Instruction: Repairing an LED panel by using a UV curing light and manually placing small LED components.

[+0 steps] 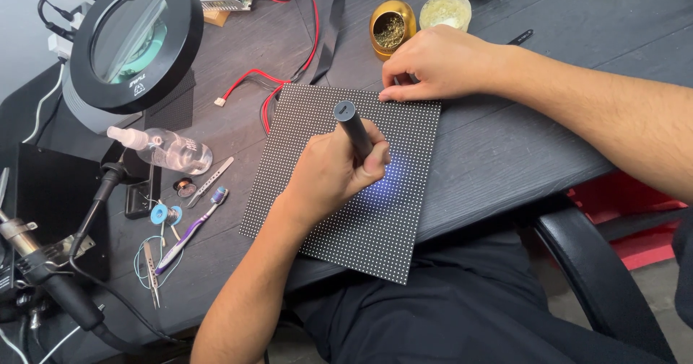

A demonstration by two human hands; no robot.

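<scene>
A black LED matrix panel (pixel 303 119) covered in small dots lies tilted on the dark desk, its near corner hanging over the desk edge above my lap. My left hand (pixel 325 176) grips a dark cylindrical pen-like tool (pixel 354 129) and holds its tip down on the panel. A patch of blue light (pixel 393 180) glows on the panel beside that hand. My right hand (pixel 437 61) rests on the panel's far edge, fingers curled and fingertips pressing on it.
A round magnifier lamp (pixel 137 39) stands at the far left. Near it lie a clear bottle (pixel 170 150), tweezers (pixel 211 181), a purple toothbrush (pixel 189 230) and a blue spool (pixel 160 214). A gold pot of brass wool (pixel 392 26), a glass jar (pixel 446 9) and red-black wires (pixel 253 79) sit behind the panel.
</scene>
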